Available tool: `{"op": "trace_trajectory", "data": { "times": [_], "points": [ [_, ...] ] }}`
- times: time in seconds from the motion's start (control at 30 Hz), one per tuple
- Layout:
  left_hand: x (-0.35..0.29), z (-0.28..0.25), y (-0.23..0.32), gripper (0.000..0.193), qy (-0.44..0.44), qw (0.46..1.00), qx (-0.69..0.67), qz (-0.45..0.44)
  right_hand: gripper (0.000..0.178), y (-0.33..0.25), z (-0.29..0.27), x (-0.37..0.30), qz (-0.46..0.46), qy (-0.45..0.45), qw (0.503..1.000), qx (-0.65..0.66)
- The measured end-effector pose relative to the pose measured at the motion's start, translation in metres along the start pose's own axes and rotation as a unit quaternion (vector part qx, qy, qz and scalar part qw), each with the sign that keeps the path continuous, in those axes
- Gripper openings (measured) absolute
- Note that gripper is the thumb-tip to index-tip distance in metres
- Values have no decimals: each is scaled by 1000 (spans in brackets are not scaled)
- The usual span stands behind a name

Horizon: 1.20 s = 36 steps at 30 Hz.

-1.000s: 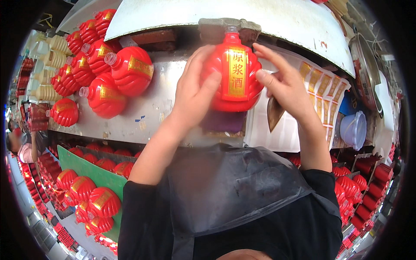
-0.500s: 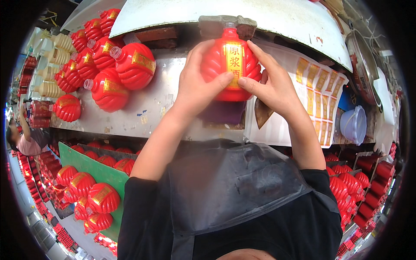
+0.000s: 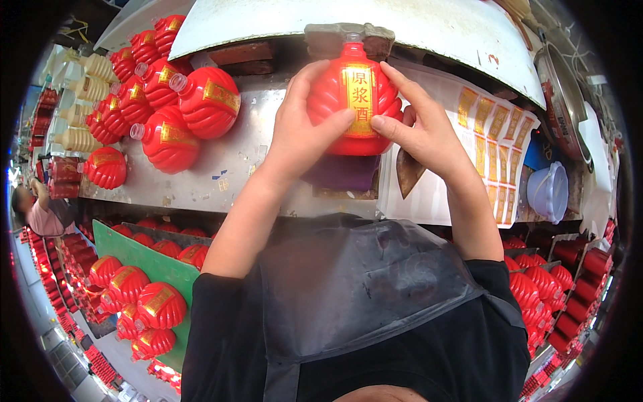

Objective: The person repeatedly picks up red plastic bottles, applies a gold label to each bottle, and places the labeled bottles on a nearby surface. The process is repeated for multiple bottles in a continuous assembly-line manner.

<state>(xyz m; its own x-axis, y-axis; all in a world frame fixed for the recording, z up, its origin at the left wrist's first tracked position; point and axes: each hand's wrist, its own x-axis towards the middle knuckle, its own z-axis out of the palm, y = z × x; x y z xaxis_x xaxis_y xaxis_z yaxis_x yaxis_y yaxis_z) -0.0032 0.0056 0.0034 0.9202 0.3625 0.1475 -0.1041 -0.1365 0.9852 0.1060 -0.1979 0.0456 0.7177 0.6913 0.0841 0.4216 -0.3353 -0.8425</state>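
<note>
Between my two hands lies a round red bottle (image 3: 353, 70) with ribbed sides and a clear neck pointing away from me. A gold label (image 3: 360, 94) with dark characters runs down its front. My left hand (image 3: 303, 124) wraps the bottle's left side, its thumb pressing beside the label's lower part. On the other side, my right hand (image 3: 422, 127) grips with the thumb at the label's lower right edge. The bottle's neck rests by a worn block (image 3: 321, 41), and dark purple padding (image 3: 343, 175) shows below its base.
Sheets of gold labels (image 3: 492, 144) lie to the right, near a pale blue bucket (image 3: 547, 193). Several labelled red bottles (image 3: 209, 104) stand at the left of the metal bench (image 3: 221, 157). More bottles sit beside a green board (image 3: 144, 271). Another person (image 3: 43, 211) is at far left.
My left thumb has slid slightly up and left, and my right thumb slightly upward, uncovering more of the label's lower end. The bottle stays nearly still. The person at far left has shifted an arm.
</note>
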Motion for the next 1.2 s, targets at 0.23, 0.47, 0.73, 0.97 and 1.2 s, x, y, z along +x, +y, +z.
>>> {"op": "trace_trajectory", "data": {
  "times": [0.23,0.47,0.73,0.97,1.2],
  "points": [
    [0,4,3,76,14,1000,-16,3,86,2,5,-2,2,4,999,-35],
    [-1,4,3,75,15,999,-37,-1,87,-2,6,-2,-6,11,998,-54],
    [-2,1,6,71,-5,999,-43,-8,87,-1,4,-2,6,3,999,-41],
    [-3,-5,6,66,-42,981,-184,-43,79,0,-2,-1,29,-28,999,26],
    [-4,-4,1,80,-41,992,-116,-29,77,4,-1,-2,10,-23,1000,-1]
  ]
}}
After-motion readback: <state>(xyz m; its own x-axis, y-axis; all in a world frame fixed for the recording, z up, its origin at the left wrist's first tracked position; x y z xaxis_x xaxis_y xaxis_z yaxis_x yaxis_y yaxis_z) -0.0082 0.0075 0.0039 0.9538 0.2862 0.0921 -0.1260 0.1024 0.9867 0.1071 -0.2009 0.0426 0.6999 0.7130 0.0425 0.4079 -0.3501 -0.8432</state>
